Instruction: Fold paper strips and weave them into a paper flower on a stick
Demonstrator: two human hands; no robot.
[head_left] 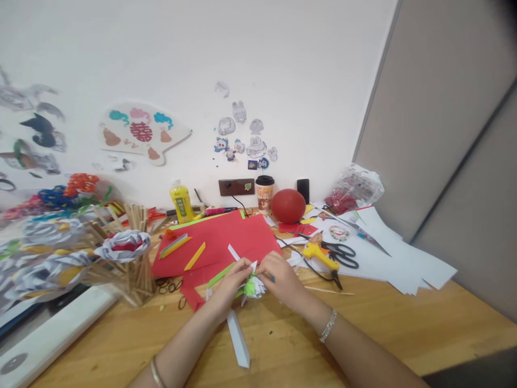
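Note:
Both hands meet over the wooden table around a small folded-paper piece (255,288) of white and green strips. My left hand (231,284) has its fingers closed on the left side of it. From the right, my right hand (281,277) pinches at its upper edge; the exact fingertip contact is partly hidden. A folded white paper strip (239,339) extends below my left hand toward the table's front. Red paper sheets (218,237) lie just beyond the hands, with a yellow strip (195,256) on top.
A yellow glue gun (321,255) and black-handled scissors (343,254) lie to the right, near white paper sheets (363,258). At the back stand a yellow bottle (181,202), a lidded cup (265,194) and a red balloon (288,206). Paper flowers (125,245) and wooden sticks (137,275) crowd the left.

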